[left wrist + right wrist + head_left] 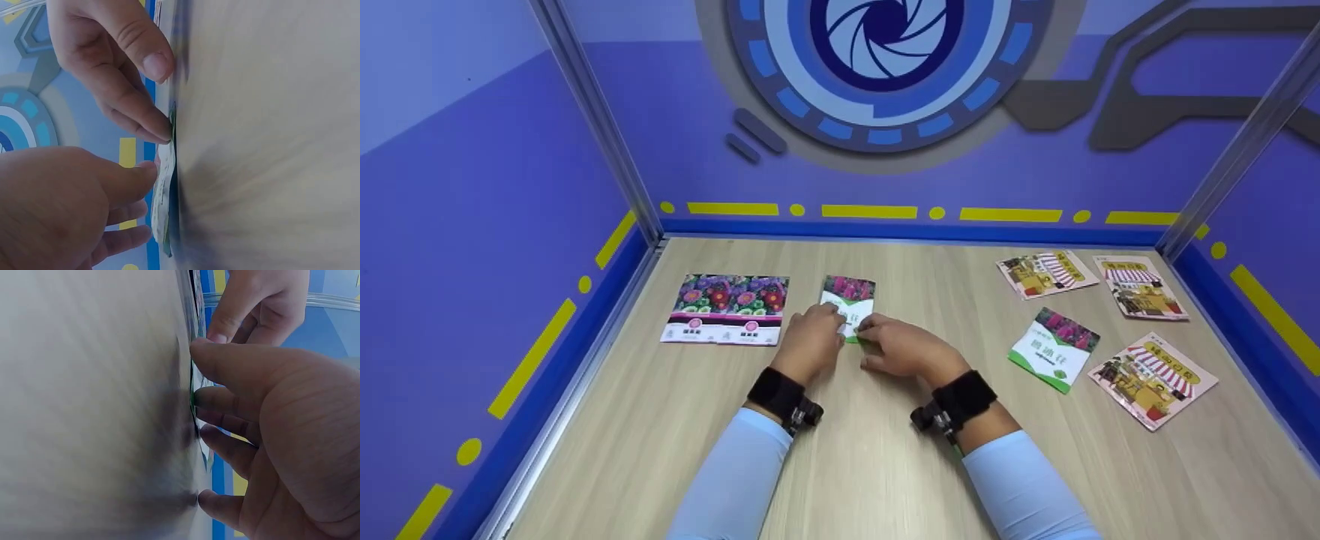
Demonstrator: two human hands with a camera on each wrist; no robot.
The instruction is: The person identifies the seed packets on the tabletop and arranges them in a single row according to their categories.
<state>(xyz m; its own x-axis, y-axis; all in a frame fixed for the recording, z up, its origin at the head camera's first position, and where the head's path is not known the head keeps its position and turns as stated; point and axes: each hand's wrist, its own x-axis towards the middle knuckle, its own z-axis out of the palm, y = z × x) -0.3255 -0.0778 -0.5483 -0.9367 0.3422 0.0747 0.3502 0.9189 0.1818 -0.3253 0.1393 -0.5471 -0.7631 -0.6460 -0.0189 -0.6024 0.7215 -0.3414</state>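
Note:
A green-and-white flower seed packet (851, 291) with a pink bloom picture lies flat on the table between the two hands. From the left, my left hand (808, 342) touches its face and side with loosely bent fingers. My right hand (913, 349) has its fingertips at the packet's lower right corner. Seen edge-on in the left wrist view, the packet (164, 194) lies close to the tabletop, beside the left fingertips. In the right wrist view the right hand (304, 427) has its fingers spread, some touching the packet's edge and one the table.
Two purple-and-red flower packets (725, 309) lie side by side at the left. Scattered at the right are another green-and-white packet (1054, 349) and pink packets with a striped awning picture (1153, 380) (1140, 287) (1047, 273). Printed blue walls (885, 184) enclose the wooden table (855, 465).

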